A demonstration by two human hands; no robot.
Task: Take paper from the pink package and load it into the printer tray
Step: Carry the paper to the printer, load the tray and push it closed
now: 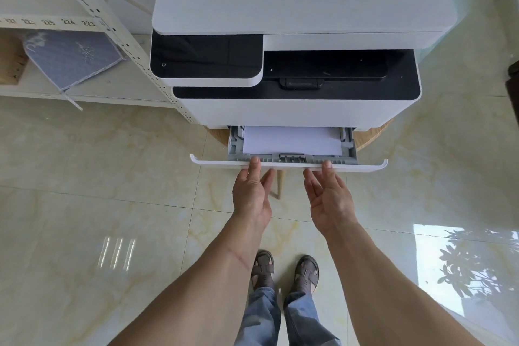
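Glossy cream marble-pattern floor tiles fill the lower view, with a white slotted-angle shelf rack at far left (number labels 223, 224, 225 along its front edge). Your white multifunction printer sits on a round wooden stool, black control panel on its left front. Its paper tray is pulled partway out at the bottom, and a stack of white paper lies flat inside it between the grey guides. Your left hand has its thumb on top of the tray's front lip and fingers under it, loosely gripping. Your right hand mirrors that, thumb on the lip, palm turned up, fingers spread. Pink package is out of view.
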